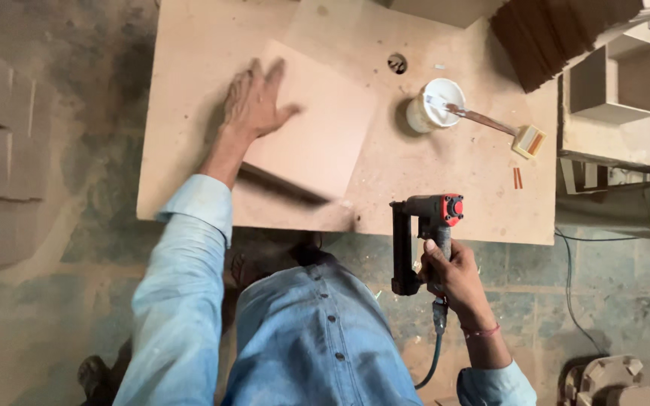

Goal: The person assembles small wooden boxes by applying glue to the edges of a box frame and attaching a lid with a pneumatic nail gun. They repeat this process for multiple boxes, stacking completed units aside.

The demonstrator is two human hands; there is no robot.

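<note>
Left hand [256, 101] pressed flat, fingers spread, on the upper-left corner of a square pale-pink fibreboard panel [317, 128], left of frame centre. Panel lying tilted on the large light-brown board counter [445, 180], its lower edge blurred and seemingly raised a little off the surface; hard to tell how far. Right hand [453, 278] at lower right of centre, closed around the handle of a black pneumatic nail gun with a red cap [423, 233], hose trailing down toward the bottom edge. Gun held just off the counter's near edge, magazine pointing down, nose clear of the panel.

Likely trouble from here: only a flat palm on the panel, no clamped grip, so a slide or a drop of the lifted edge seems possible. Spread fingers resting on the panel, so at risk should the gun come near that corner. Hose hanging beside the leg, a possible snag.

Panel up and to the left of the gun hand, near but apart, counter edge between them.

Right of the panel: a small white plastic tub of glue [434, 105] with a brush resting in it, a small wooden block at the brush's far end. Open wooden boxes [615, 79] at upper right.
</note>
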